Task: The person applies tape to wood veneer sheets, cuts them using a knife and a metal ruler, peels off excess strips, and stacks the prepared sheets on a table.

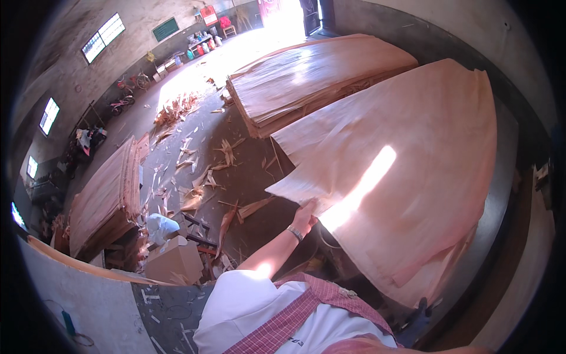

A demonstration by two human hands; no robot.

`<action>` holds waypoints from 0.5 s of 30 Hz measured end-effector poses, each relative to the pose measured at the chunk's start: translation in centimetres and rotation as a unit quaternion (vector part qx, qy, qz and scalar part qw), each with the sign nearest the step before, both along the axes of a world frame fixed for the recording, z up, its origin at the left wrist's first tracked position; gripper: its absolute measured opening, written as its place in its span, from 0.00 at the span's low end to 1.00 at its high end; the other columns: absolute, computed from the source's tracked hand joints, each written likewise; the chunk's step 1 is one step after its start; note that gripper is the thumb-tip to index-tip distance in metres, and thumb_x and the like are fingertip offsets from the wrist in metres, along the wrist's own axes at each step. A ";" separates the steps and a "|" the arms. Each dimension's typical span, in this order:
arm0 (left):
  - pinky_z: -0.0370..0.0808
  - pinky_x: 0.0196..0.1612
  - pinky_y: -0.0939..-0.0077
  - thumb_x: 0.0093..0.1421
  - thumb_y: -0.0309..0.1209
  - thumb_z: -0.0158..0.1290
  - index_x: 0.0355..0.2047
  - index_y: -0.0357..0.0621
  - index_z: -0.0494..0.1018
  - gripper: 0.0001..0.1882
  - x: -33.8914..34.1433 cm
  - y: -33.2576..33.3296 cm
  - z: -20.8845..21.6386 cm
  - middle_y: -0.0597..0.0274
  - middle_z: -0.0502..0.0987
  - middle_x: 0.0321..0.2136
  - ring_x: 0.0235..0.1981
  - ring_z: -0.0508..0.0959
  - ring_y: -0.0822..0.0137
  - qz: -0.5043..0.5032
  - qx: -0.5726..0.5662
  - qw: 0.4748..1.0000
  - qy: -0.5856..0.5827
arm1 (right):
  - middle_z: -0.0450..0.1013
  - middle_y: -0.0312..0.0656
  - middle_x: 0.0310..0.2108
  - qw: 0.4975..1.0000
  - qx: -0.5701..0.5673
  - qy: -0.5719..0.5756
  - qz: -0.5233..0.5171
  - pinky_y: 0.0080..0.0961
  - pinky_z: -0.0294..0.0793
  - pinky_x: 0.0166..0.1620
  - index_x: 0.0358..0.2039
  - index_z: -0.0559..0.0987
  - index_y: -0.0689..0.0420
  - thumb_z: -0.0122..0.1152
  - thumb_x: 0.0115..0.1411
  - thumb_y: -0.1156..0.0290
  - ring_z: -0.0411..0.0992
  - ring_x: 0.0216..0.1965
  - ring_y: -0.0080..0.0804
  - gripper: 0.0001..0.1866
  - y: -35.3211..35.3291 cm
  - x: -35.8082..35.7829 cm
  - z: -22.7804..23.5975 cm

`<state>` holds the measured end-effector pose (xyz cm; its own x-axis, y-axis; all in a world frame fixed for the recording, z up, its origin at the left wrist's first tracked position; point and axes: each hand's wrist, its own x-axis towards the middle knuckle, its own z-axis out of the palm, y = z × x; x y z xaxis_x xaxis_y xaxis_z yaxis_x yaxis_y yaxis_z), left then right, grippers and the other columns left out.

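Pale veneer sheet (pixel 424 135): a big, thin, limp-looking piece, spread out in front of the person and reaching off to their right, its far end near the large stack (pixel 330 74).
Left hand (pixel 303 218): bare, its grip pinched on the sheet's near left edge, a watch (pixel 295 232) at the wrist.
Right hand (pixel 418 321): dark, probably gloved, down by the sheet's lowest corner; from here I can't tell whether its grip is closed or merely resting there.
Ragged left edge: it has a deep notch and a pointed tip just beyond the left hand; a hard pull there could, I'd judge, start a split.
Lower right flap: a layer looks folded or torn near the right hand; pressing it flat carelessly might crease or crack it.
Sun streak: a glaring band across the sheet could hide a crack from whoever handles it.
Large stack: piled veneer just beyond the sheet; its edges could snag a drooping side.
Floor (pixel 194 133): strewn with curled veneer scraps (pixel 177 109), loose underfoot and likely to slip or trip someone.
Left side: a cardboard box (pixel 175 261) with a pale blue bag-like thing (pixel 160 227) beside it, and a smaller stack (pixel 106 194) farther off, would hinder any step that way.
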<state>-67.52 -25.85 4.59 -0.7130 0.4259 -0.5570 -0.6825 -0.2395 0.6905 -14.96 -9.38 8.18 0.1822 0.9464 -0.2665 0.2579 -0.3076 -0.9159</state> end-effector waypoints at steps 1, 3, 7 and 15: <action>0.59 0.13 0.85 0.60 0.43 0.60 0.37 0.52 0.77 0.11 -0.6 1.1 0.0 0.75 0.76 0.24 0.12 0.65 0.80 -0.011 -0.010 1.000 0.012 | 0.74 0.37 0.37 0.970 0.178 -0.167 0.003 0.23 0.69 0.31 0.60 0.71 0.53 0.66 0.58 0.52 0.68 0.29 0.24 0.32 0.0 -0.8 -0.6; 0.60 0.14 0.83 0.59 0.42 0.60 0.37 0.50 0.77 0.12 -1.6 1.7 0.4 0.72 0.77 0.27 0.15 0.67 0.78 -0.004 -0.033 0.999 0.021 | 0.66 0.34 0.20 0.997 0.012 -0.077 0.002 0.25 0.65 0.24 0.37 0.75 0.54 0.67 0.54 0.45 0.62 0.18 0.26 0.25 1.0 -2.9 2.2; 0.60 0.14 0.80 0.57 0.43 0.62 0.35 0.43 0.73 0.17 -3.1 5.4 0.9 0.66 0.74 0.24 0.15 0.67 0.76 -0.022 -0.087 0.995 0.050 | 0.60 0.29 0.16 0.996 -0.063 0.064 0.017 0.21 0.57 0.22 0.49 0.75 0.52 0.66 0.58 0.56 0.55 0.16 0.20 0.22 3.2 -3.2 1.4; 0.60 0.14 0.76 0.61 0.41 0.57 0.32 0.43 0.73 0.14 -1.3 1.6 -3.4 0.68 0.70 0.19 0.13 0.64 0.73 -0.082 -0.175 0.981 -0.013 | 0.76 0.43 0.40 0.957 0.180 -0.225 0.024 0.24 0.70 0.41 0.59 0.70 0.58 0.66 0.58 0.56 0.71 0.34 0.33 0.32 2.7 0.3 -4.4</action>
